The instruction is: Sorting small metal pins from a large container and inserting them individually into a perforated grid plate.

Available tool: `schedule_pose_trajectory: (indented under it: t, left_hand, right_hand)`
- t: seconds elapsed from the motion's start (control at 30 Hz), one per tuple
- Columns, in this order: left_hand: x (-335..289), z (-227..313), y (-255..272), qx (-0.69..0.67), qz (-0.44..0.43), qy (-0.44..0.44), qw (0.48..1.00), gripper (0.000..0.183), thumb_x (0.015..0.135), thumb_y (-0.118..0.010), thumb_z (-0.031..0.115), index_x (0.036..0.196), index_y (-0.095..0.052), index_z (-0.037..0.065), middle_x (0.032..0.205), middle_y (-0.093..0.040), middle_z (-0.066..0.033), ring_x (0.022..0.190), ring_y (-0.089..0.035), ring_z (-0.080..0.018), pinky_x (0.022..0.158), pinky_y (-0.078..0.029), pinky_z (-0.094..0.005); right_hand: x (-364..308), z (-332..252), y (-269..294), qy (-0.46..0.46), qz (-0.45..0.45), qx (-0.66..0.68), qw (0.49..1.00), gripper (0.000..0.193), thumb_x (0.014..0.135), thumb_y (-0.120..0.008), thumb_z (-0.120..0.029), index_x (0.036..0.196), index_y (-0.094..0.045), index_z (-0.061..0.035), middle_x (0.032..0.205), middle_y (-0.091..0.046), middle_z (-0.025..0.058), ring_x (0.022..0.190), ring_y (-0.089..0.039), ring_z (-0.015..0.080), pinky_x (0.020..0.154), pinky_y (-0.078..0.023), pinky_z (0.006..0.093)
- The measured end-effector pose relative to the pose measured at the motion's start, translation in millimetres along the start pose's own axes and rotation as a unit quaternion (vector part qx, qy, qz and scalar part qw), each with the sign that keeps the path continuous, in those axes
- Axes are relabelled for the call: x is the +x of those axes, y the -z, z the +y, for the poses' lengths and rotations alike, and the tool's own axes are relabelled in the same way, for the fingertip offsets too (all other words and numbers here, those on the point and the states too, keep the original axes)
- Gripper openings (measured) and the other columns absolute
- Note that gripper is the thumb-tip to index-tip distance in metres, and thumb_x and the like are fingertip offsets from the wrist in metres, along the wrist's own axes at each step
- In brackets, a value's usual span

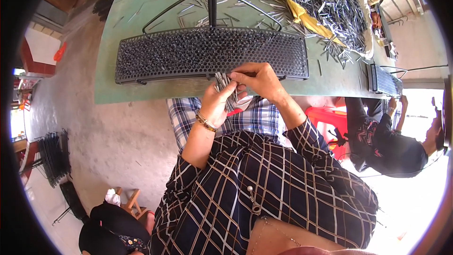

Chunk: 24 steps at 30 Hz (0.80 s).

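Note:
A bundle of thin grey metal strips (223, 83) is gripped in my left hand (213, 107), just below the table's near edge. My right hand (262, 81) closes in a pinch at the upper end of that bundle, thumb and fingertips against the strips; exactly how many it pinches is hidden. Directly beyond both hands stands a long black rack (165, 55) with a face full of round holes. Dark pieces show in many of the holes, and a black wire frame (212, 0) rises behind it.
A large heap of metal strips (325, 4) lies on a sheet at the table's far right. Loose strips scatter over the green table (107, 78). Another person (391, 137) works at a second rack (384, 81) on the right. A red stool (325, 115) stands between us.

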<state>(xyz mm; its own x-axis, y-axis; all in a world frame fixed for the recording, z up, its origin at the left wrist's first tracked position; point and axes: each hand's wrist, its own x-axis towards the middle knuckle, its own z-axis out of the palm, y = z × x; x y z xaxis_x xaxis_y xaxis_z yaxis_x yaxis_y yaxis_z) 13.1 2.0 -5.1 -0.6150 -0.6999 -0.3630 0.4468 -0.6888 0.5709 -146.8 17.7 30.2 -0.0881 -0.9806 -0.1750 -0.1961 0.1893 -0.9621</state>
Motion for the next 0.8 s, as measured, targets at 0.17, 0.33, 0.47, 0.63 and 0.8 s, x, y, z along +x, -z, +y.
schedule_pose_trajectory:
  t: [0.17,0.33,0.47,0.63,0.8]
  left_hand:
    - [-2.2,-4.2,-9.0,-0.002,0.036,0.006,0.999,0.020,0.091,-0.055,0.011,0.108,-0.053,0.002,0.098,-0.060,-0.0093,0.088,-0.064,-0.0222,0.076,-0.058,-0.0368]
    - [2.8,-11.1,6.0,-0.006,0.048,0.030,0.998,0.020,0.091,-0.050,0.009,0.109,-0.051,0.001,0.096,-0.058,-0.0117,0.088,-0.063,-0.0232,0.075,-0.058,-0.0389]
    - [-1.5,-6.2,-0.2,0.006,0.045,0.084,0.995,0.023,0.090,-0.048,0.008,0.110,-0.050,-0.001,0.095,-0.057,-0.0144,0.088,-0.063,-0.0246,0.074,-0.059,-0.0404]
    - [-4.1,-3.6,3.1,-0.004,0.035,0.091,0.995,0.024,0.089,-0.048,0.007,0.112,-0.050,-0.002,0.094,-0.057,-0.0142,0.087,-0.063,-0.0246,0.074,-0.059,-0.0388]
    - [-3.3,-6.7,6.3,-0.006,0.027,0.077,0.997,0.024,0.090,-0.051,0.008,0.112,-0.051,-0.001,0.092,-0.059,-0.0136,0.084,-0.064,-0.0242,0.072,-0.059,-0.0385]
  right_hand:
    - [-1.1,1.8,3.1,-0.034,0.001,0.002,0.999,0.019,0.082,-0.068,-0.012,0.091,-0.068,0.0040,0.076,-0.068,0.0088,0.069,-0.063,0.0090,0.062,-0.050,0.0235]
    - [16.1,-12.6,4.7,0.076,0.117,0.046,0.989,0.019,0.084,-0.068,-0.014,0.096,-0.068,0.0013,0.082,-0.068,0.0056,0.077,-0.061,0.0077,0.067,-0.049,0.0220]
    - [35.8,-2.0,-8.8,0.188,0.147,-0.014,0.971,0.017,0.083,-0.068,-0.013,0.094,-0.067,0.0003,0.084,-0.069,0.0077,0.074,-0.063,0.0115,0.068,-0.051,0.0253]
    - [40.6,3.3,-16.0,0.229,0.167,-0.090,0.955,0.014,0.081,-0.070,-0.013,0.091,-0.068,-0.0030,0.088,-0.068,0.0083,0.077,-0.065,0.0183,0.067,-0.051,0.0288]
    - [45.6,14.9,-19.9,0.334,0.184,-0.193,0.904,0.013,0.077,-0.070,-0.008,0.089,-0.068,-0.0034,0.089,-0.066,0.0078,0.077,-0.063,0.0210,0.068,-0.051,0.0296]
